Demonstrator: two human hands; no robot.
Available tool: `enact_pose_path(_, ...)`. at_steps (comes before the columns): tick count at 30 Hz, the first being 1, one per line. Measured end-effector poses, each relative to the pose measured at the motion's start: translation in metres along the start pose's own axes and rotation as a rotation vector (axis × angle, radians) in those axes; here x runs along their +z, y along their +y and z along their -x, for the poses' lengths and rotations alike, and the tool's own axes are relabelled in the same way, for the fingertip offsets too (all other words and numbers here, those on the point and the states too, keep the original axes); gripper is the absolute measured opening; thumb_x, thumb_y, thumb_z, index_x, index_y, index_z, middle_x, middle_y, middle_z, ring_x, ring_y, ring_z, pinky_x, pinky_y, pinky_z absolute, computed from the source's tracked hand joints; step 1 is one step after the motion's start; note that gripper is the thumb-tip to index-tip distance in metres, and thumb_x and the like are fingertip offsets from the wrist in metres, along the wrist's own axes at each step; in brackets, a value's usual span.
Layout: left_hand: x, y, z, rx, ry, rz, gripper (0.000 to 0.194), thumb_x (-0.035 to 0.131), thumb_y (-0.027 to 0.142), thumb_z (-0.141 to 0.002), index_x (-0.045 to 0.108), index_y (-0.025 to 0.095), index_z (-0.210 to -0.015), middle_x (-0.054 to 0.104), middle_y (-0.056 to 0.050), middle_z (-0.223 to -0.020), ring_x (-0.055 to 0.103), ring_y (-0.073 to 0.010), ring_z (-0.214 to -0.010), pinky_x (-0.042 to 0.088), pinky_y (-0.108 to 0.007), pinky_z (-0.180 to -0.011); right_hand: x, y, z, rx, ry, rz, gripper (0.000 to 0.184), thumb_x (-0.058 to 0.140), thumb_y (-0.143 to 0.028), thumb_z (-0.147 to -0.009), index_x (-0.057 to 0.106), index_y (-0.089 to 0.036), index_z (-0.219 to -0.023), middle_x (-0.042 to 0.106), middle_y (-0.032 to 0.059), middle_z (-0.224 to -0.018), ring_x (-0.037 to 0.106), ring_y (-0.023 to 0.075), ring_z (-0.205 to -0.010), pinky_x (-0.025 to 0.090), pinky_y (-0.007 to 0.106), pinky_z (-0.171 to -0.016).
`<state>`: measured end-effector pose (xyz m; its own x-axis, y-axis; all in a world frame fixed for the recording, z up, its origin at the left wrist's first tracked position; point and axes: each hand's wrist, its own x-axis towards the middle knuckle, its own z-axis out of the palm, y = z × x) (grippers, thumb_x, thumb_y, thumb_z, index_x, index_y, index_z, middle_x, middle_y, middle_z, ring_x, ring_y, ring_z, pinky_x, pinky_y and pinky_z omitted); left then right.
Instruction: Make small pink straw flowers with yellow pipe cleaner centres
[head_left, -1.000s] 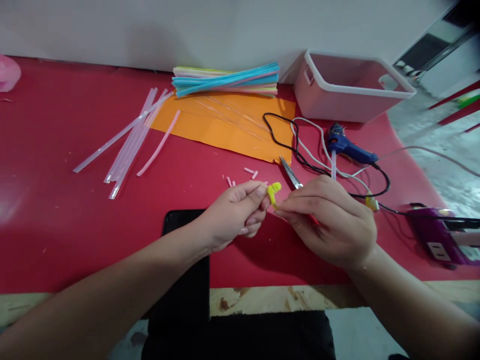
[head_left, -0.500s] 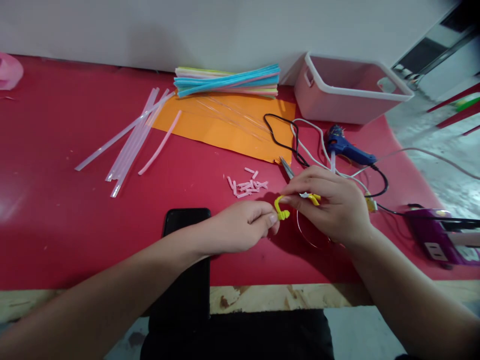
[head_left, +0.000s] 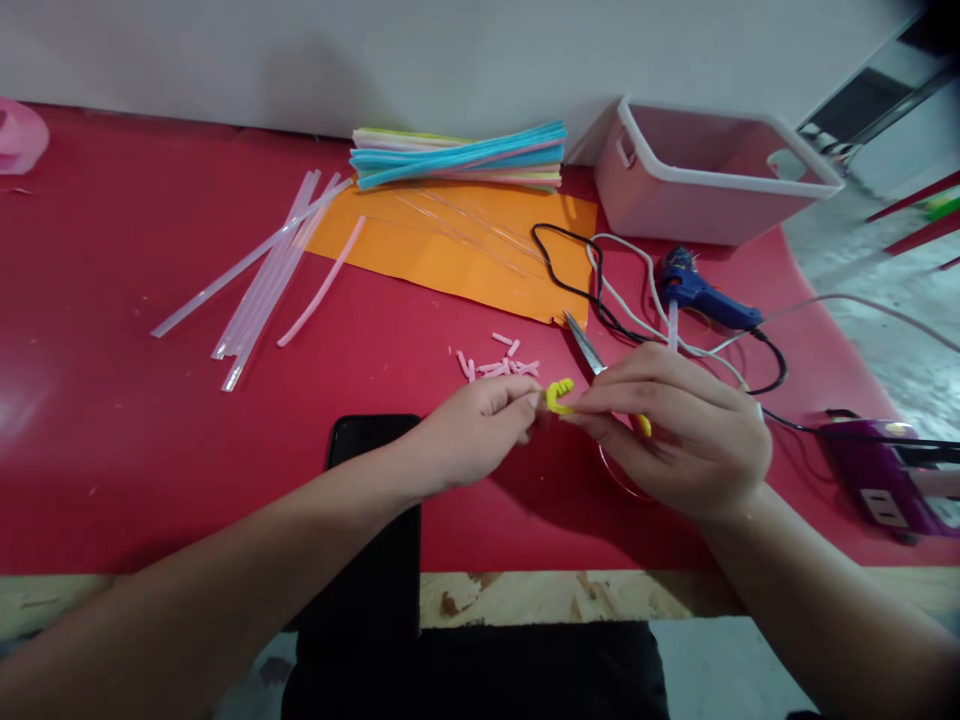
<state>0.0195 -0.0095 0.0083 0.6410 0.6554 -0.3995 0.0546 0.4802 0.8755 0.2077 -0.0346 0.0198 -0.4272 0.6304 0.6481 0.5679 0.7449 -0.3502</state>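
Observation:
A short yellow pipe cleaner (head_left: 557, 403), bent into a curve with a coiled end, spans the gap between my hands. My left hand (head_left: 491, 425) pinches it from the left with thumb and fingers. My right hand (head_left: 679, 430) is closed on its lower right end. Under and behind the right hand lie scissors (head_left: 584, 345), blades pointing away; their handles are mostly hidden. Another yellow bit (head_left: 643, 425) shows below the right fingers, its kind unclear. A thin curved line like wire (head_left: 616, 474) shows beneath that hand. Small cut pink pieces (head_left: 499, 368) lie just beyond the left hand.
A blue glue gun (head_left: 705, 300) with cables sits right, near a pink bin (head_left: 675, 205) and a purple power strip (head_left: 885, 480). Pipe cleaners (head_left: 457, 158) are piled on an orange sheet (head_left: 450, 270). Glue sticks (head_left: 274, 270) lie left. A black phone-like slab (head_left: 367, 540) lies in front.
Both hands shifted and turned the yellow pipe cleaner; its coiled end swung down, then back up. The pink pieces, uncovered half a second ago, are partly behind my left hand again.

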Motion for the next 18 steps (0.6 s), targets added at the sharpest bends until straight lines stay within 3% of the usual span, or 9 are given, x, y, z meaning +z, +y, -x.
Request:
enact_pose_path(4,-0.004,0.002,-0.002,0.054,0.002,0.197,0.026,0.042,0.025,-0.095,0.046,0.018,-0.071,0.025,0.010,-0.050,0.014,-0.0052,-0.042,0.015,-0.012,-0.037,0.000,0.002,0.000,0.006,-0.019,-0.028,0.017,0.069,-0.005,-0.079,0.070,-0.019,-0.090,0.068,0.0046,-0.078,0.063,0.0146,-0.070,0.053,0.030,-0.063)
enact_pose_path(10,-0.007,0.003,-0.001,0.079,-0.069,0.321,0.025,0.042,0.021,-0.094,0.048,0.018,-0.069,0.022,0.010,-0.046,0.012,-0.0057,-0.041,0.015,-0.011,-0.035,0.000,0.008,0.002,0.039,-0.011,-0.046,0.015,0.069,-0.008,-0.079,0.071,-0.019,-0.089,0.069,0.0047,-0.077,0.063,0.0153,-0.070,0.053,0.030,-0.063)
enact_pose_path(18,-0.004,0.005,0.006,-0.012,-0.214,0.176,0.027,0.043,0.023,-0.092,0.050,0.017,-0.066,0.026,0.010,-0.046,0.013,-0.0046,-0.040,0.014,-0.013,-0.036,0.000,0.019,0.004,0.125,-0.077,-0.067,0.015,0.065,-0.010,-0.083,0.073,-0.021,-0.089,0.068,0.0061,-0.084,0.065,0.0168,-0.077,0.054,0.031,-0.069)
